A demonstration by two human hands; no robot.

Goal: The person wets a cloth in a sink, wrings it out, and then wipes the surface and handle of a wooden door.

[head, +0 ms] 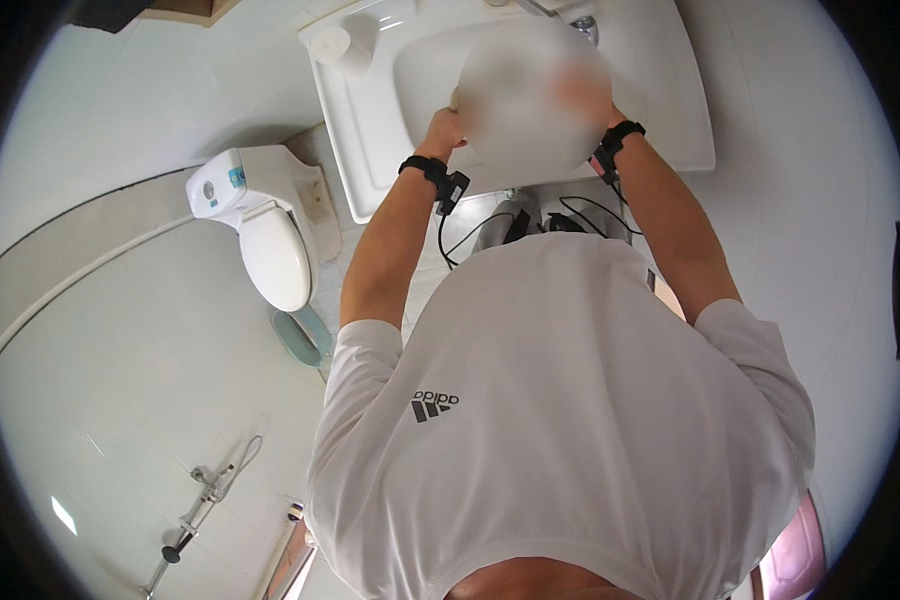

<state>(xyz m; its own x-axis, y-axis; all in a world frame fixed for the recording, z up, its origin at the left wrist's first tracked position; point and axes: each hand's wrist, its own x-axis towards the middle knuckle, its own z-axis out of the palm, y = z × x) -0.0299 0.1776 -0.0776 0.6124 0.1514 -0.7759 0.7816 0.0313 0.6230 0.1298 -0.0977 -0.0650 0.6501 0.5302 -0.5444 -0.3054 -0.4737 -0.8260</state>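
A white washbasin [360, 150] lies before me, with a metal tap [586, 28] at its far side. My left hand [446, 129] is over the basin's near left part, its fingers curled. A small beige edge shows beside those fingers, too little to name. A round blurred patch covers the middle of the basin and most of my right hand [616, 117], of which only the edge by the wrist shows. What either hand holds is hidden. Each wrist wears a black strap with a small device [452, 192] and a cable.
A white cylindrical container [337, 49] stands on the basin's far left corner. To the left are a white toilet [274, 255] with its lid down and a blue-green plastic object [300, 337] on the floor. A shower rail [195, 517] runs along the left wall. Tiled wall [780, 187] rises on the right.
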